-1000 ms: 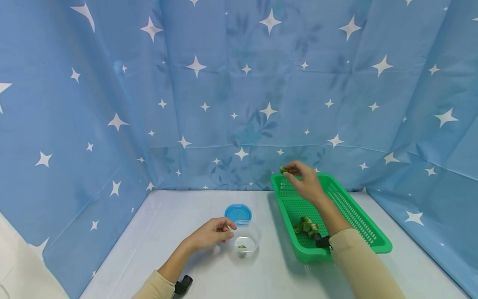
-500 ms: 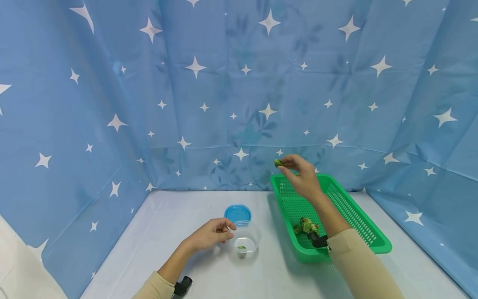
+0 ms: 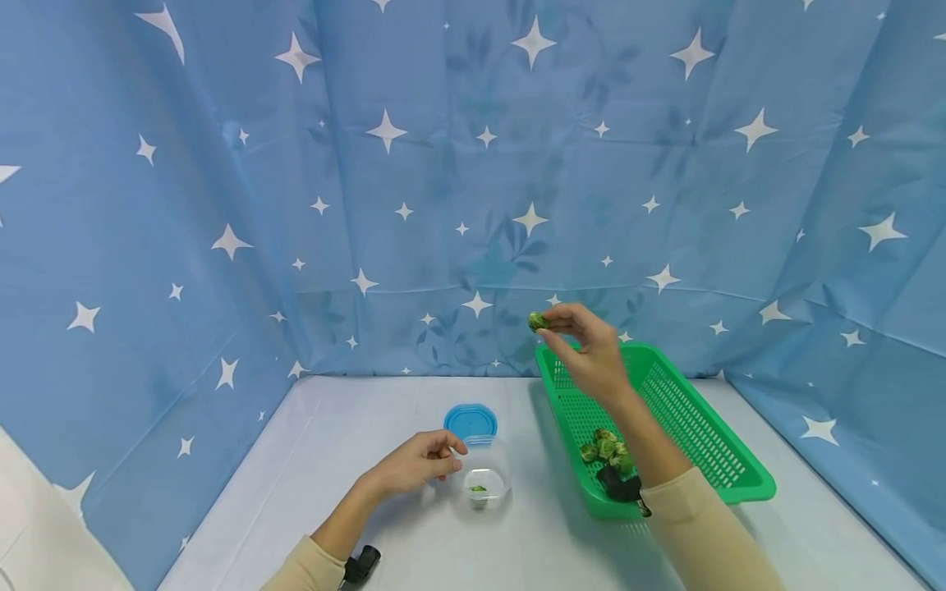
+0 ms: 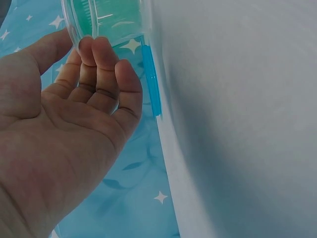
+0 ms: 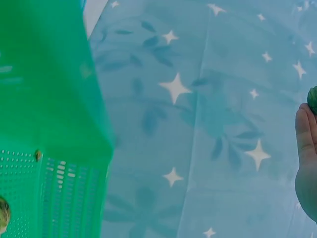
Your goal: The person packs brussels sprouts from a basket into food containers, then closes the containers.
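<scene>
Above the far left end of a green basket (image 3: 755, 491), my right hand (image 3: 591, 355) pinches a Brussels sprout (image 3: 536, 322) between thumb and fingertips. The right wrist view catches only part of that sprout (image 5: 312, 100) at its right edge. My left hand (image 3: 417, 464) holds the rim of a round clear plastic container (image 3: 493, 469), thumb and curled fingertips at the rim in the left wrist view. A green piece (image 3: 478, 492) shows low in the container. Several more Brussels sprouts (image 3: 606, 447) lie in the basket, partly hidden by the right wrist's camera.
A round blue lid (image 3: 470, 420) lies on the white table (image 3: 355, 419) just behind the container. Star-patterned blue curtains (image 3: 443, 180) close off the back and sides. The basket's tall perforated walls stand to the right of the container.
My right hand has moved left and slightly up with the Brussels sprout, so more sprouts show in the basket. The left hand and container stay where they were.
</scene>
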A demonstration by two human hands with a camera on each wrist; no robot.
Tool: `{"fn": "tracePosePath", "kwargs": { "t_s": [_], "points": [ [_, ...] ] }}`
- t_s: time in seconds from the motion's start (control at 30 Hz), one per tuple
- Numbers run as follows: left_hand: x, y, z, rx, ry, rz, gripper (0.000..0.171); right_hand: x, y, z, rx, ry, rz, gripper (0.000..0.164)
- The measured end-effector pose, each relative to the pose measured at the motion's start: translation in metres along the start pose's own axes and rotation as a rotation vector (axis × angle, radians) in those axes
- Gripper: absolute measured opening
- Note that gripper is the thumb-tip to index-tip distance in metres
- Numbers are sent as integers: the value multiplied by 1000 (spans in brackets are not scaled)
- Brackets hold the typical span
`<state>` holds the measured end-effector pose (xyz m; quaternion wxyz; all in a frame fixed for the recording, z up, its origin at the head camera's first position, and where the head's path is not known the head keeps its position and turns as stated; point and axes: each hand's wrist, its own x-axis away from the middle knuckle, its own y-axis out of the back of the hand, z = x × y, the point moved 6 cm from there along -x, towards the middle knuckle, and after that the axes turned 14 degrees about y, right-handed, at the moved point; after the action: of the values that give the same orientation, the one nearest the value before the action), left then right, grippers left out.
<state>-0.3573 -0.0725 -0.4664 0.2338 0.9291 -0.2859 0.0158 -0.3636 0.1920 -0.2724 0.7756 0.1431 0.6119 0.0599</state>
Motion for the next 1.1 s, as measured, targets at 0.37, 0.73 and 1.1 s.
{"fn": "tracePosePath", "kwargs": {
  "t_s": [0.37, 0.73, 1.1],
  "points": [
    [1, 1, -2, -3, -11, 1, 31, -5, -8, 22, -49, 69, -28, 29],
    [1, 0, -2, -1, -4, -1, 30, 6, -13, 41, -67, 148, -66, 35],
    [2, 0, -2, -2, -2, -4, 29, 20, -17, 52, -108, 148, -100, 34]
  ]
}}
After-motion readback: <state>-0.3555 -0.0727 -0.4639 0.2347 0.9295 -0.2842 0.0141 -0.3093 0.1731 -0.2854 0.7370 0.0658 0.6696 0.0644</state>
